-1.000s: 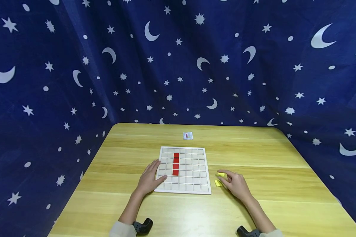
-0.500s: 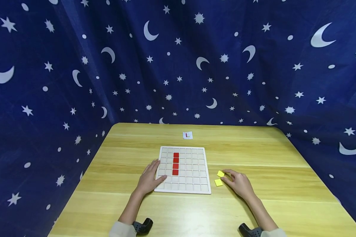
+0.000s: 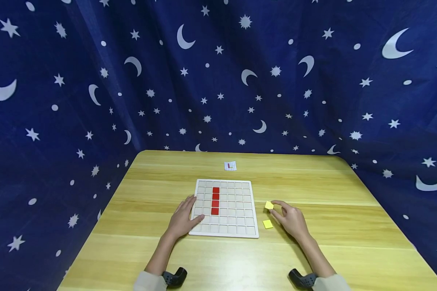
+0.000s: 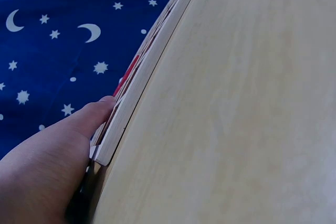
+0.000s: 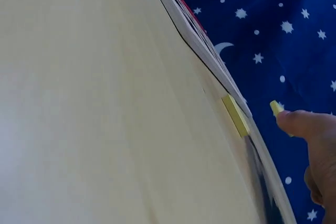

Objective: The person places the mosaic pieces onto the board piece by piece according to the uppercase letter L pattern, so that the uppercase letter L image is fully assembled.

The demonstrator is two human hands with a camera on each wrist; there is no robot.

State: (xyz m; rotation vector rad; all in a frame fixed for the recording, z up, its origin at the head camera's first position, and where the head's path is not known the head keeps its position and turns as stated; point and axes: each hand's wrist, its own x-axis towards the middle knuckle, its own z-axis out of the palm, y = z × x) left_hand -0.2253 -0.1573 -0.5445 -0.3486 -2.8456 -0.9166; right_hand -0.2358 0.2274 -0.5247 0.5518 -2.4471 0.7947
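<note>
A white grid board lies on the table, with a column of red square tiles in its cells. At the board's left side rests my left hand, fingers extended along the edge and thumb over the rim. My right hand pinches a yellow square tile between thumb and fingertips, to the right of the board. In the right wrist view this pinched tile shows raised above the tabletop, partly hidden by the thumb. A second yellow tile lies flat on the table nearer the person.
Behind the board lies a small card printed with a grid and a coloured pattern. The wooden table reaches back to a dark blue curtain with moons and stars. Black wrist devices sit at both wrists.
The right hand first covers the yellow tiles, shifts to the right side of the farther one, then lifts it slightly away from the table. The left hand and board stay put.
</note>
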